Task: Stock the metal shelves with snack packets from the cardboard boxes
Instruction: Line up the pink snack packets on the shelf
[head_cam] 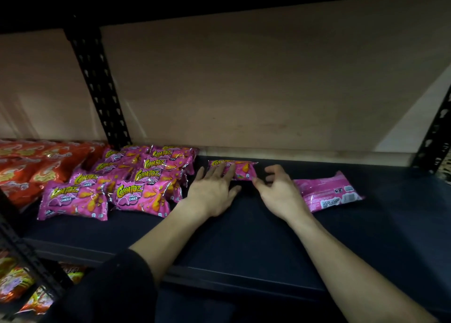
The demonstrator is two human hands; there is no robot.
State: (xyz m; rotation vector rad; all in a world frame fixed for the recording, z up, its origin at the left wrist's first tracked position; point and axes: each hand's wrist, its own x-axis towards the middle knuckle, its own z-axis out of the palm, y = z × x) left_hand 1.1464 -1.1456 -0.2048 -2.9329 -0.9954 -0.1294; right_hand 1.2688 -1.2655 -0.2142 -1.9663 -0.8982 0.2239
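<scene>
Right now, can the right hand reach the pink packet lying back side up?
Probably yes: that packet lies just beside the right hand, on its right, with nothing between them.

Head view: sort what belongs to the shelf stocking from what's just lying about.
Job: left hand, right hand, pink Corntoz packet under the left fingers, face-down pink packet, stacked Corntoz packets, metal shelf.
Lying about: orange snack packets, black slotted upright.
</scene>
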